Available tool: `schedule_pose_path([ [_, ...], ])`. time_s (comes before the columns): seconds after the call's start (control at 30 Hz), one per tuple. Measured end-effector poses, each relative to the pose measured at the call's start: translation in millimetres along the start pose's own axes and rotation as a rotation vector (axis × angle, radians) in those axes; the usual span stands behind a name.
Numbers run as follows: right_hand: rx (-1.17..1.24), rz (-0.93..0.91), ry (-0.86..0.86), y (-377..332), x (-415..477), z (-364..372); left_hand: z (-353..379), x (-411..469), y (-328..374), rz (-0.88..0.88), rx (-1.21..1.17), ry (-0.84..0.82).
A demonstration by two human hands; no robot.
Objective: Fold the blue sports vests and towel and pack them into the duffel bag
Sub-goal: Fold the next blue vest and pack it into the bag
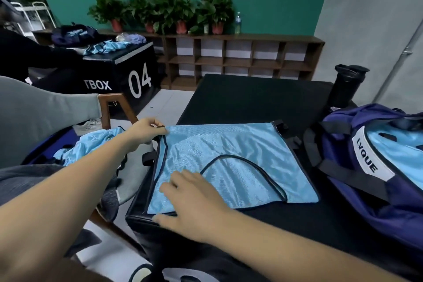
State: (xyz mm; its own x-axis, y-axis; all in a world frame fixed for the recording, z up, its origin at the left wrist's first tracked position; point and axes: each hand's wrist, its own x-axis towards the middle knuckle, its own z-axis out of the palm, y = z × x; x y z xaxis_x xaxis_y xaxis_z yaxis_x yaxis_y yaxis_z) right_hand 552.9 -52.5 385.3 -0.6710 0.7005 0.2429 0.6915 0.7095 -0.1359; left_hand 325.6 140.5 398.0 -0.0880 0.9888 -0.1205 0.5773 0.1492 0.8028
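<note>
Pale blue mesh, edged in dark piping, lay spread flat on the black padded worktop (pixel 251 103): this was the sports vest (pixel 217 142) being worked. The left hand (pixel 146 131) pinched its corner between thumb and fingertips, at the far left edge of the cloth. We took that grip as a way to draw the fabric taut or to lift the edge for a fold. The right hand (pixel 194 199) lay nearer to us, fingers straight and spread, palm down on the near left part of the vest. It held nothing, and we judged it was there to pin the slippery mesh so that it would not slide off the worktop's edge just beneath it. The neckline loop (pixel 229 155) curved just to the right of that hand.

Well to the right of both hands stood the duffel bag (pixel 366 190), purple, unzipped, with more blue fabric showing inside, so we reckoned some of the packing was done. It sat close enough that a folded vest could go across without a stretch. To the left of the left hand, a loose heap of blue vests (pixel 91 146) waited on a chair (pixel 114 107), unfolded. We could not pick out the towel with certainty. A dark bottle (pixel 345 87) stood beyond the bag.
</note>
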Motion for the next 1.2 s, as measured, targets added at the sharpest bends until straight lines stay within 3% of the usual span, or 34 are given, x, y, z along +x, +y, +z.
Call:
schedule_pose_path([
  [0.27, -0.249, -0.077, 0.04, -27, 9, 44, -9, 12, -7, -0.026, -0.069, -0.008],
  [0.53, -0.261, 0.001, 0.095, -41, 4, 50, -18, 10, -18, -0.053, -0.155, -0.03],
  [0.83, -0.306, -0.014, 0.041, -50, 1, 44, -29, 3, -25, -0.06, -0.192, 0.002],
  [1.2, -0.206, 0.011, -0.154, -54, 6, 8, -30, -7, -8, -0.079, -0.289, 0.053],
])
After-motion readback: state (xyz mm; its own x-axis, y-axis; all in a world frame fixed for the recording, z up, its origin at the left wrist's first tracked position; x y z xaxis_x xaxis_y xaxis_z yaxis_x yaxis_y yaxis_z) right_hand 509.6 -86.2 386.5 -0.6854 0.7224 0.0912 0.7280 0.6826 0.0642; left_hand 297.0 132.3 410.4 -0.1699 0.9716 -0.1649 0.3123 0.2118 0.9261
